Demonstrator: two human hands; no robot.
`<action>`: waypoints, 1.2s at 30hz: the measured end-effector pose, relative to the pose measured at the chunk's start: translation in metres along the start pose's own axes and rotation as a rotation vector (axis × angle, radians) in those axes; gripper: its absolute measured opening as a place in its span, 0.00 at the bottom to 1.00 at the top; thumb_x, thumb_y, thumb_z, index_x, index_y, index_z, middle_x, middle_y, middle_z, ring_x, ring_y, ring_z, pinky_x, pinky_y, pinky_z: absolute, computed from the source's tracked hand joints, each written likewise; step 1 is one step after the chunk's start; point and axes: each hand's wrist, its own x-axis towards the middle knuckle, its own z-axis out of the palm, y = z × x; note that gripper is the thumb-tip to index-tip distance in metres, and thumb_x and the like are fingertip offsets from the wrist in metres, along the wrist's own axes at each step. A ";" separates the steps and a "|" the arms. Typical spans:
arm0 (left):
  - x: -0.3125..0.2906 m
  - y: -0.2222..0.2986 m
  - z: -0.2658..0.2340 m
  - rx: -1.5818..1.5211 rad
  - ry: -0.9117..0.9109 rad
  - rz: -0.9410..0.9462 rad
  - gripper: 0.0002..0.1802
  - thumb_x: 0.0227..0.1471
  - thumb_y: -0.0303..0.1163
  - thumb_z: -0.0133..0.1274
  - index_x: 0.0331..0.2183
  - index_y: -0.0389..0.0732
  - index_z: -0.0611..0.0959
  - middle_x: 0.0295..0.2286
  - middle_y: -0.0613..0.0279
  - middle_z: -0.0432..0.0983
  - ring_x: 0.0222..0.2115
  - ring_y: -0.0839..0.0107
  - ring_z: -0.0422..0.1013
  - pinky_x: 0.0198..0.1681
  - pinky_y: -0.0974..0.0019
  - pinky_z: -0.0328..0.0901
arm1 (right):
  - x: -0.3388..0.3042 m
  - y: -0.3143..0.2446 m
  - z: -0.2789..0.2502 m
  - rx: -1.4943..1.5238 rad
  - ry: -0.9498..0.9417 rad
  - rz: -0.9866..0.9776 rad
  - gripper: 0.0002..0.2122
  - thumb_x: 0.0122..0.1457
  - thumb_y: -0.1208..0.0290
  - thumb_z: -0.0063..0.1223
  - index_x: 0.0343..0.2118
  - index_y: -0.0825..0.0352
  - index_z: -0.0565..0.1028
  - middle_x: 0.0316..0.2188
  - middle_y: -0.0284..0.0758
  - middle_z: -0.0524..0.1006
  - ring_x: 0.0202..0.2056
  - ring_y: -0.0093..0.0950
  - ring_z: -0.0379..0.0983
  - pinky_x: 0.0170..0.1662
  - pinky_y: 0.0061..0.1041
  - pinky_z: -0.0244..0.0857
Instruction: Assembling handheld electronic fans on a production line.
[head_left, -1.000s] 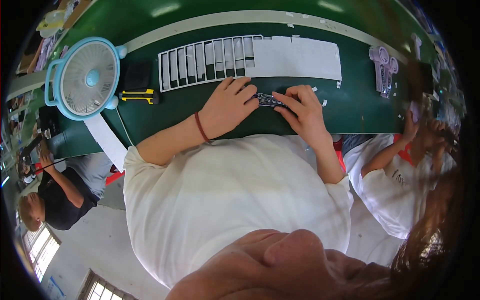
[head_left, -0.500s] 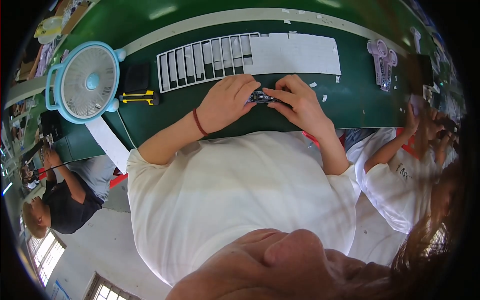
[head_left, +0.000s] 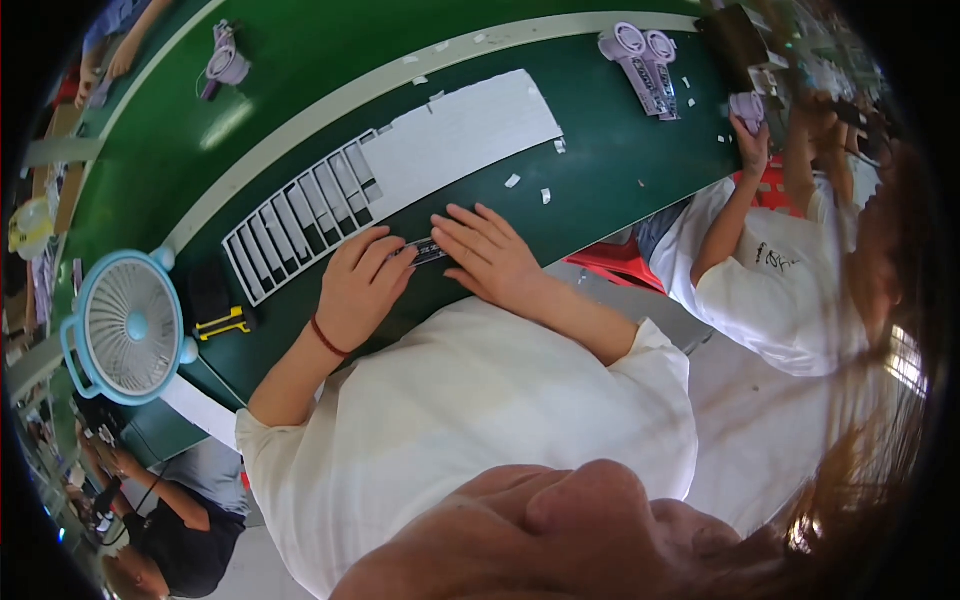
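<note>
fingers of the left hand [head_left: 362, 278] curl at one end of a slim dark circuit strip [head_left: 428, 250], those of the right hand [head_left: 490, 258] stretch over its other end; whether either grips it, i cannot tell. i judge the strip mid-handling, what remains unclear. beyond lies a flat white slotted panel [head_left: 460, 140]; farther right, two smooth lilac ring-headed pieces [head_left: 643, 75] already carry dark boards on the green tabletop [head_left: 590, 170].

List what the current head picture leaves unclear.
In the head view:
Dark circuit board: both ends, covered by the left hand and right hand.
Upper-left co-worker's arm: the body beyond, cut off by the edge.
Black-shirted co-worker: anything held, too small and dim.
</note>
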 end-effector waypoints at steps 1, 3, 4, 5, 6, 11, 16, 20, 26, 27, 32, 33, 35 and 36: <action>0.002 0.000 -0.001 0.002 -0.004 0.011 0.21 0.44 0.26 0.69 0.44 0.45 0.85 0.43 0.64 0.79 0.50 0.58 0.75 0.50 0.56 0.73 | 0.000 0.002 0.000 -0.003 0.010 0.005 0.31 0.56 0.70 0.69 0.64 0.67 0.71 0.66 0.39 0.70 0.68 0.42 0.64 0.70 0.50 0.57; 0.011 0.000 -0.004 0.010 -0.028 -0.014 0.20 0.44 0.26 0.68 0.42 0.44 0.85 0.43 0.63 0.79 0.49 0.59 0.75 0.49 0.57 0.73 | 0.004 0.006 -0.002 -0.023 0.018 -0.029 0.32 0.56 0.69 0.69 0.64 0.67 0.71 0.66 0.39 0.70 0.68 0.42 0.65 0.70 0.50 0.57; 0.013 0.000 -0.006 0.020 -0.027 -0.004 0.20 0.44 0.26 0.68 0.42 0.44 0.85 0.43 0.63 0.79 0.49 0.59 0.75 0.49 0.57 0.73 | 0.004 0.009 -0.002 -0.027 0.031 -0.032 0.32 0.56 0.69 0.69 0.64 0.67 0.71 0.66 0.39 0.70 0.68 0.42 0.65 0.70 0.50 0.57; 0.014 0.001 -0.007 -0.017 -0.051 -0.020 0.19 0.44 0.26 0.68 0.42 0.43 0.85 0.42 0.63 0.79 0.48 0.59 0.75 0.48 0.57 0.73 | 0.003 0.010 0.000 -0.009 0.034 -0.034 0.32 0.56 0.68 0.69 0.64 0.67 0.72 0.66 0.39 0.70 0.68 0.42 0.65 0.70 0.50 0.56; 0.016 0.000 -0.007 -0.049 -0.074 -0.033 0.18 0.44 0.26 0.68 0.41 0.43 0.85 0.41 0.63 0.79 0.48 0.58 0.75 0.48 0.57 0.73 | 0.008 0.011 -0.003 0.007 0.040 -0.040 0.32 0.56 0.67 0.69 0.64 0.66 0.72 0.66 0.39 0.71 0.68 0.43 0.65 0.70 0.51 0.56; 0.012 0.015 -0.006 -0.346 -0.100 -0.240 0.41 0.44 0.24 0.65 0.60 0.36 0.69 0.63 0.40 0.61 0.61 0.41 0.65 0.63 0.51 0.65 | 0.036 -0.002 -0.011 0.063 0.046 -0.110 0.43 0.44 0.62 0.74 0.65 0.67 0.68 0.62 0.41 0.72 0.54 0.40 0.74 0.58 0.43 0.66; 0.011 0.003 0.002 -0.663 -0.054 -0.200 0.52 0.44 0.25 0.60 0.68 0.37 0.56 0.70 0.36 0.41 0.73 0.43 0.39 0.72 0.44 0.48 | 0.050 -0.007 -0.018 -0.031 0.042 -0.101 0.45 0.41 0.64 0.75 0.66 0.67 0.67 0.60 0.43 0.73 0.41 0.33 0.79 0.43 0.30 0.73; 0.025 0.011 0.018 -1.026 0.161 -0.304 0.58 0.48 0.29 0.62 0.73 0.39 0.48 0.73 0.51 0.32 0.75 0.51 0.34 0.74 0.41 0.35 | 0.037 -0.001 -0.010 -0.094 -0.018 -0.145 0.37 0.44 0.60 0.73 0.60 0.61 0.73 0.54 0.39 0.76 0.41 0.34 0.80 0.41 0.31 0.75; 0.025 -0.004 0.036 -0.553 0.223 -0.150 0.53 0.50 0.29 0.65 0.70 0.38 0.55 0.71 0.41 0.45 0.73 0.45 0.44 0.73 0.44 0.45 | 0.045 0.048 -0.077 -0.132 0.299 0.102 0.36 0.40 0.70 0.78 0.57 0.64 0.74 0.49 0.40 0.79 0.46 0.42 0.80 0.47 0.38 0.76; 0.020 -0.003 0.037 -0.444 0.216 -0.156 0.50 0.49 0.31 0.67 0.68 0.36 0.60 0.69 0.37 0.50 0.70 0.40 0.50 0.71 0.44 0.49 | 0.051 0.070 -0.097 -0.253 0.363 0.116 0.36 0.40 0.71 0.78 0.57 0.65 0.74 0.49 0.41 0.79 0.46 0.44 0.78 0.48 0.39 0.75; 0.021 0.002 0.047 -0.299 0.079 -0.046 0.45 0.48 0.28 0.68 0.65 0.39 0.68 0.68 0.43 0.55 0.69 0.38 0.51 0.71 0.40 0.50 | 0.062 0.183 -0.128 -0.648 0.516 0.318 0.36 0.43 0.64 0.79 0.57 0.66 0.74 0.60 0.47 0.70 0.64 0.51 0.62 0.65 0.50 0.59; 0.023 0.002 0.047 -0.289 0.060 -0.038 0.43 0.47 0.28 0.68 0.64 0.40 0.69 0.68 0.44 0.56 0.69 0.38 0.51 0.71 0.39 0.50 | 0.064 0.201 -0.127 -0.650 0.495 0.357 0.37 0.40 0.63 0.80 0.56 0.67 0.74 0.66 0.53 0.63 0.69 0.58 0.54 0.67 0.63 0.51; 0.023 0.003 0.045 -0.278 0.044 -0.043 0.43 0.47 0.28 0.68 0.64 0.41 0.70 0.68 0.44 0.56 0.69 0.38 0.51 0.71 0.39 0.50 | 0.070 0.216 -0.125 -0.697 0.468 0.482 0.38 0.42 0.59 0.79 0.58 0.63 0.74 0.67 0.54 0.61 0.69 0.59 0.52 0.67 0.65 0.49; 0.023 0.004 0.044 -0.264 0.029 -0.055 0.42 0.47 0.28 0.68 0.63 0.41 0.71 0.67 0.45 0.56 0.69 0.38 0.51 0.71 0.39 0.50 | 0.072 0.221 -0.124 -0.738 0.436 0.604 0.38 0.43 0.55 0.78 0.60 0.58 0.74 0.69 0.55 0.59 0.70 0.60 0.51 0.68 0.67 0.46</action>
